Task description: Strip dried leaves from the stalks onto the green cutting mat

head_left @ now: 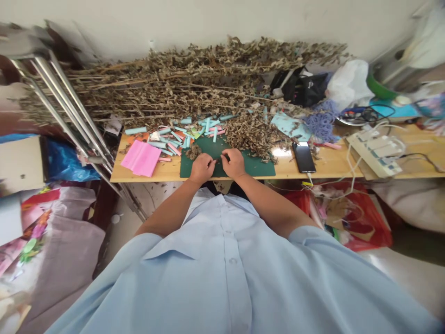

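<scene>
My left hand (202, 169) and my right hand (232, 163) rest a short gap apart at the front of a green cutting mat (259, 170). The fingers of each are curled in, and whatever they pinch is too small or hidden to make out. Just beyond my left hand lies a small clump of dried leaves (193, 151). A larger heap of crumbled dried leaves (255, 132) covers the mat's far right part. Behind and left of the hands are scattered several light blue and pink paper rolls (167, 139).
Long dried leafy stalks (187, 79) are piled along the wall. Pink paper sheets (142, 157) lie left of the mat. To the right are a phone (303, 157) on a cable, purple yarn (321, 121) and a power strip (377, 150). Metal crutches (69, 102) lean at the left.
</scene>
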### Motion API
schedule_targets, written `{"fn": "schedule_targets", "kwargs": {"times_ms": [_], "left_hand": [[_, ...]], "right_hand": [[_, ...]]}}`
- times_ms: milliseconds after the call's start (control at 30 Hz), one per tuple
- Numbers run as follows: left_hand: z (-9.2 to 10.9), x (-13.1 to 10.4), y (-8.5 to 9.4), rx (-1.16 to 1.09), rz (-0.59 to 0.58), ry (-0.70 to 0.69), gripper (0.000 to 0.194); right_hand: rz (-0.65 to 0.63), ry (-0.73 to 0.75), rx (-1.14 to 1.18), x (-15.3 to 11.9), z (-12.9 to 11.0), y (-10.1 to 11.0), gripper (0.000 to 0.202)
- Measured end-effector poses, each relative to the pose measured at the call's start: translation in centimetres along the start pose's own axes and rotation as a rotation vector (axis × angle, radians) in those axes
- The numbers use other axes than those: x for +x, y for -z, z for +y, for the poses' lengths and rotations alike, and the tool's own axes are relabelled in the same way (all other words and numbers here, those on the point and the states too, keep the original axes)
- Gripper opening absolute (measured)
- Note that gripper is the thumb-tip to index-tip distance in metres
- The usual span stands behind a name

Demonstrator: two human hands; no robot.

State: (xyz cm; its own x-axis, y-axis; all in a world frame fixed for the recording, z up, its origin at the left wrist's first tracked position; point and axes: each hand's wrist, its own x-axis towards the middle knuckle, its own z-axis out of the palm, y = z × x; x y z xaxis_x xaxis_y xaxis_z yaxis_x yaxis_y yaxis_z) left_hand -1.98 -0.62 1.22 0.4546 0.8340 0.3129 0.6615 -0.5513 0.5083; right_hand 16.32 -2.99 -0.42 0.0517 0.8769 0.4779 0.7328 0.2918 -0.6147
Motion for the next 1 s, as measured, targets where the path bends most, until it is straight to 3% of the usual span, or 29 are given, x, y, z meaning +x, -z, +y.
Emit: {"fn": "schedule_targets", "kwargs": {"times_ms": [67, 333, 567, 733, 867, 1000], "left_hand": [[-0.2, 0.0, -0.2, -0.036, 0.008, 0.002, 0.012], [-0.7, 0.2, -0.5, -0.11, 0.036, -0.018, 0.03], [-0.5, 0.3, -0.8, -0.097, 0.004, 0.01, 0.022], [-0.7, 0.3, -0.7, -0.106, 0.086, -0.068, 0.027], [0.6, -0.1, 0.2, -0.103, 0.119, -0.104, 0.019], [3.8, -1.0, 1.1, -0.11, 0.049, -0.171, 0.017]], "right_hand": [[0.013, 0.017, -0.002, 0.1, 0.1, 0.0, 0.013], [-0.022, 0.013, -0.048, 0.3, -0.2, 0.0, 0.013], [-0.033, 0.012, -0.056, 0.4, 0.0, -0.1, 0.015], [-0.054, 0.02, -0.066, 0.3, -0.3, 0.1, 0.016], [-0.057, 0.024, -0.083, 0.3, -0.3, 0.1, 0.016], [-0.058, 0.05, -0.092, 0.3, 0.1, -0.1, 0.016]]}}
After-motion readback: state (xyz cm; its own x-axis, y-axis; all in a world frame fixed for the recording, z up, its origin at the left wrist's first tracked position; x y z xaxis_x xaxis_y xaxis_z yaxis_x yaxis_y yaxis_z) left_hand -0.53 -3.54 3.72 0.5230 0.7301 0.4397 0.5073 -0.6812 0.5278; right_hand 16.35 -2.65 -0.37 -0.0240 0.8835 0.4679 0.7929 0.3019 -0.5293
